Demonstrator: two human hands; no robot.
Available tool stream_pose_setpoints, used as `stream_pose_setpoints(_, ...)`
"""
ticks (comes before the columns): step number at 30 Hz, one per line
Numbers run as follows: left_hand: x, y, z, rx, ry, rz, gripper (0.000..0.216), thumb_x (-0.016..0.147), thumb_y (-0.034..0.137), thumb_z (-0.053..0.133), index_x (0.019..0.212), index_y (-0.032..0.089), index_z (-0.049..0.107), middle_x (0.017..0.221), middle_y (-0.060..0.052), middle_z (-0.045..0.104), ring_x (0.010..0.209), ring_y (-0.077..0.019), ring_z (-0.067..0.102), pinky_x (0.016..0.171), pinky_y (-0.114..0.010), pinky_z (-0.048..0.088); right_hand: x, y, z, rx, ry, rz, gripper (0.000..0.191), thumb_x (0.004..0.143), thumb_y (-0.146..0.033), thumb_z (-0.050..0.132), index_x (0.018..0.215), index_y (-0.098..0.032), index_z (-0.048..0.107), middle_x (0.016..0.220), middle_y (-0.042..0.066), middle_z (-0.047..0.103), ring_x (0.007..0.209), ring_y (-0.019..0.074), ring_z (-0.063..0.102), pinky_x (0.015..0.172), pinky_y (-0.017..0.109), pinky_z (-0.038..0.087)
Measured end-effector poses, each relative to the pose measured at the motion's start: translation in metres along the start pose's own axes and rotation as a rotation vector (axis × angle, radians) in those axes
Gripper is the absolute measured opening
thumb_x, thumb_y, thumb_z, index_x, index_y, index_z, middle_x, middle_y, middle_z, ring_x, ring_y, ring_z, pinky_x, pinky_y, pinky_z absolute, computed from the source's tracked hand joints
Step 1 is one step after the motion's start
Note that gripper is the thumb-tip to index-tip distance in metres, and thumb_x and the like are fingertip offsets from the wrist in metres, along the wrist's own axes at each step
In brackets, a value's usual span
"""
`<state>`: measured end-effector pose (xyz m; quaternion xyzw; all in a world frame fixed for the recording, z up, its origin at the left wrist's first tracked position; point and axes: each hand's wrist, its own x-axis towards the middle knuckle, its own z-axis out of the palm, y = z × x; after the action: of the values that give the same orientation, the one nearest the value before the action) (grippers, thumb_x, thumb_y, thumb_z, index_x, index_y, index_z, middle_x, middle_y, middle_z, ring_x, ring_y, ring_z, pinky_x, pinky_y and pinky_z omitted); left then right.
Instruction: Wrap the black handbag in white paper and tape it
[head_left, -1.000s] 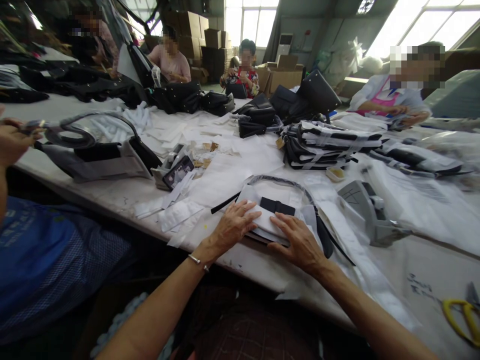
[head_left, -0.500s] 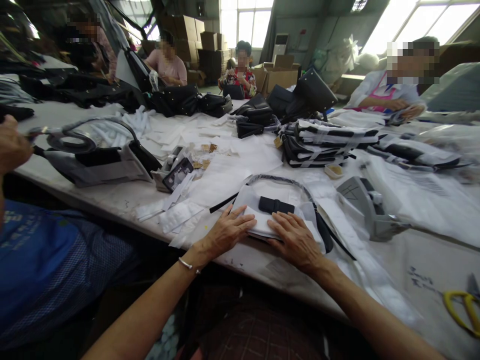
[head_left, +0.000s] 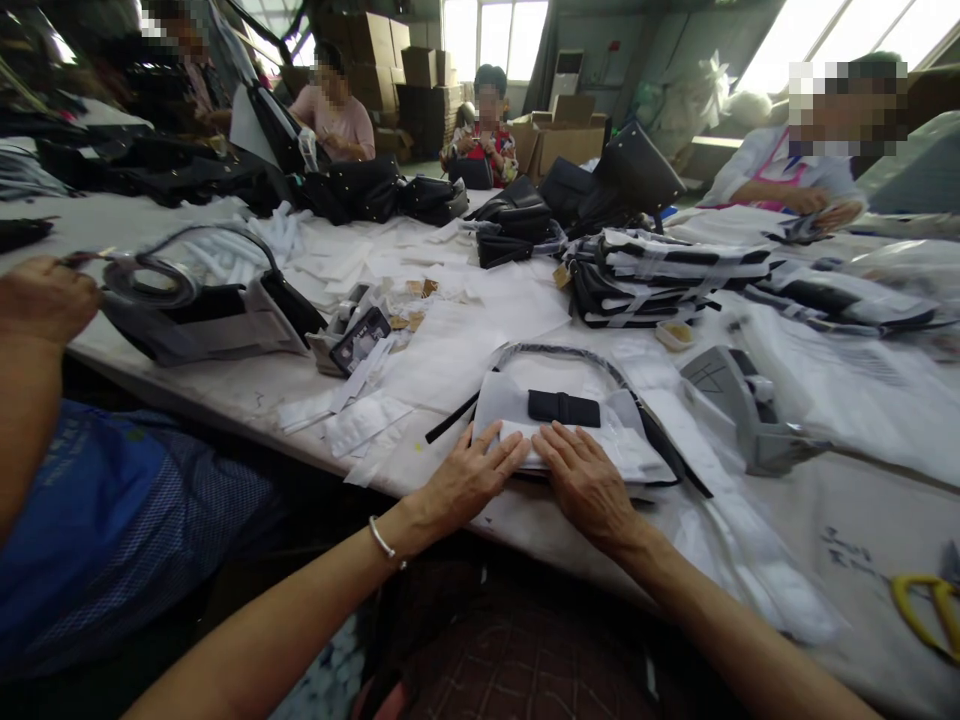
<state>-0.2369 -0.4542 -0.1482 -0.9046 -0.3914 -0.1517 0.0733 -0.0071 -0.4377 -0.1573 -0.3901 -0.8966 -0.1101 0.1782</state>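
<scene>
Near the bench's point(head_left: 247, 385) front edge, left hand point(head_left: 469, 478) and right hand point(head_left: 589, 488) lie flat on the wrapped bag point(head_left: 619, 432), grips unclosed; beyond, a dish point(head_left: 673, 346) holds something yellow point(head_left: 679, 330).

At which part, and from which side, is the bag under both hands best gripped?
Probably mid-arch on its handle, from the far side: the bag lies flat, its handle loops beyond the far edge, and left hand and right hand rest on the near part.
</scene>
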Motion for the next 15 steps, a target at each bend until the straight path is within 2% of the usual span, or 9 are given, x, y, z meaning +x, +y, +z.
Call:
stream_pose_setpoints(3,-0.002,-0.009,-0.002,0.114,-0.034,0.107,0.045,0.098,0.012,0.039,0.143,0.015,0.04,0.141,-0.017,0.051,0.132,-0.0309,0.048,0.099,-0.05,0.046,0.0,-0.006,0.0,-0.014,-0.031,0.014,0.04,0.094,-0.02,0.052,0.133,-0.012,0.053,0.14,0.014,0.055,0.132,0.0313,0.046,0.112,0.05,0.033)
stream_pose_setpoints(7,0.0,-0.018,0.008,0.171,-0.005,0.154,0.043,0.099,0.013,0.038,0.142,0.011,0.04,0.138,-0.019,0.053,0.128,-0.0309,0.052,0.091,-0.044,0.051,0.003,-0.013,-0.002,-0.011,-0.085,0.061,0.066,0.081,-0.042,0.075,0.134,-0.012,0.052,0.141,0.016,0.054,0.134,0.0344,0.044,0.113,0.053,0.029)
stream_pose_setpoints(11,0.005,-0.021,0.017,0.146,0.081,0.197,0.038,0.096,0.009,0.039,0.134,0.006,0.044,0.127,-0.017,0.06,0.12,-0.0278,0.058,0.092,-0.038,0.053,0.009,-0.021,-0.005,-0.054,-0.131,0.128,0.075,0.072,-0.041,0.083,0.133,-0.012,0.052,0.141,0.017,0.054,0.133,0.0356,0.044,0.113,0.056,0.027)
stream_pose_setpoints(15,0.013,-0.026,0.011,0.075,0.121,0.224,0.035,0.093,0.008,0.039,0.128,0.005,0.045,0.117,-0.016,0.064,0.109,-0.0237,0.064,0.09,-0.034,0.054,0.016,-0.027,-0.007,-0.092,-0.116,0.173,0.076,0.071,-0.039,0.084,0.133,-0.01,0.052,0.139,0.019,0.055,0.131,0.0378,0.045,0.111,0.056,0.029)
